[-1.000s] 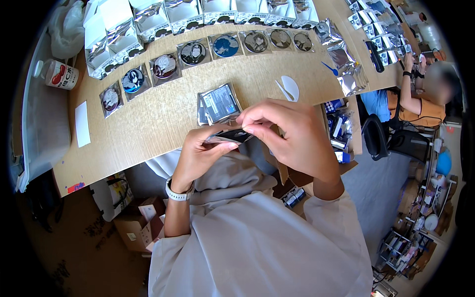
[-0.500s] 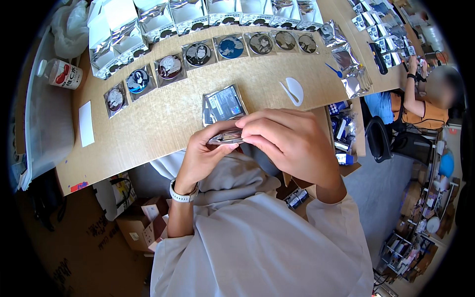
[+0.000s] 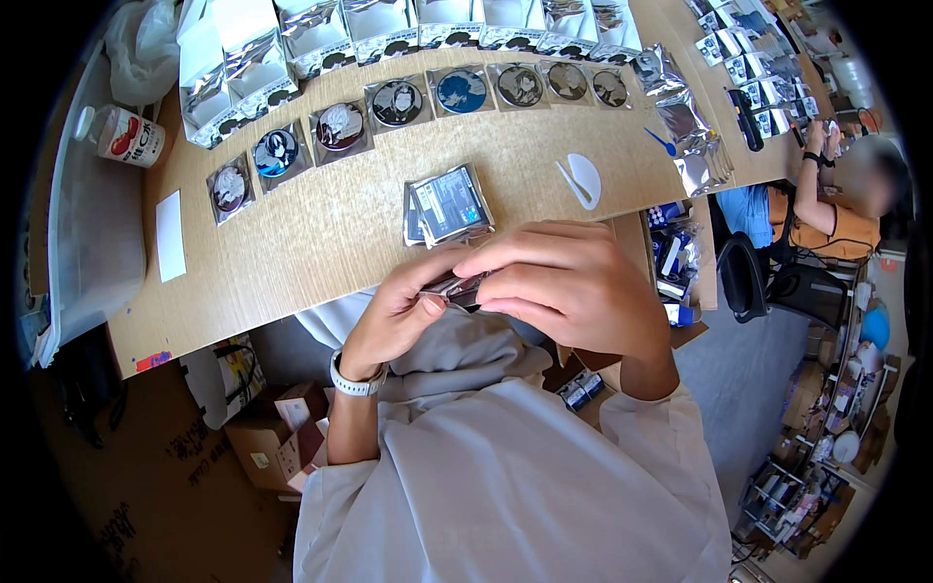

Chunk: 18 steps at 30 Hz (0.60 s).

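Between my hands, just off the table's near edge, is a small shiny plastic pouch (image 3: 453, 288), mostly covered by fingers; its contents are hard to make out. My left hand (image 3: 397, 316) pinches its left side between thumb and fingers. The curled fingers of my right hand (image 3: 578, 287) close on its right side. On the table beyond them lies a small stack of flat, dark printed packets (image 3: 449, 206). Farther back, several round picture badges (image 3: 462, 89) in clear sleeves form a curved row.
Open white boxes (image 3: 384, 21) holding silvery packets line the back. Silver foil pouches (image 3: 692, 136), a blue spoon (image 3: 661, 142) and a white oval piece (image 3: 583, 180) lie to the right. A clear bin (image 3: 92, 233) and a bottle (image 3: 124, 136) stand left. Another person works at far right.
Both hands have drawn slightly down, away from the packet stack, which now shows more fully. My right fingers have shifted on the pouch, which remains held.
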{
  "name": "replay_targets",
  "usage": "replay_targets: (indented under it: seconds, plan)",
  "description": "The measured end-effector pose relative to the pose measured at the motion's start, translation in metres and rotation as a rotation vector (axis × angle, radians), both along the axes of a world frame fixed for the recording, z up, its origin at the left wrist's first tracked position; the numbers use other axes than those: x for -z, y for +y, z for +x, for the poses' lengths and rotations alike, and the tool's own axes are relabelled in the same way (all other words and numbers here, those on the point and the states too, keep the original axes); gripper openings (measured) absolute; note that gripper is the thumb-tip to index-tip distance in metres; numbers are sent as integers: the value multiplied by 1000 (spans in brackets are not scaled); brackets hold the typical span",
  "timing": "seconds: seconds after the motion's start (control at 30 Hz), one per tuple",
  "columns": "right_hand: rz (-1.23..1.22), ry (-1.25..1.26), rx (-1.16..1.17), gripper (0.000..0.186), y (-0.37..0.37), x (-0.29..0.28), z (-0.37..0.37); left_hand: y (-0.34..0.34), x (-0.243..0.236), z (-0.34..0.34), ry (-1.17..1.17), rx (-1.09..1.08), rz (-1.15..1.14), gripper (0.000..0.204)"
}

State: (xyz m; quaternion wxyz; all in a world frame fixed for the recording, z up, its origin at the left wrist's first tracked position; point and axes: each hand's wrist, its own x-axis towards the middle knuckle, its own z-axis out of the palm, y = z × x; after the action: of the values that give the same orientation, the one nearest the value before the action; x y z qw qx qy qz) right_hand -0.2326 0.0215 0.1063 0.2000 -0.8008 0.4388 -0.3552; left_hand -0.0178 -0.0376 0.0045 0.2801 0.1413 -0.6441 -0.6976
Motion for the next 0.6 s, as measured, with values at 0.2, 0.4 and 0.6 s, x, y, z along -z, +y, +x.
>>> replay_targets:
  seconds: [0.2,0.4,0.6]
  plan:
    - [5,-21,9,20,-1,7,3,1,-1,-3,59,-6,13,70]
    - [311,-219,189,34,-2,5,8,1,8,5,60,67,186,75]
    - [185,-141,37,41,-3,10,-2,1,0,1,22,57,290,90]
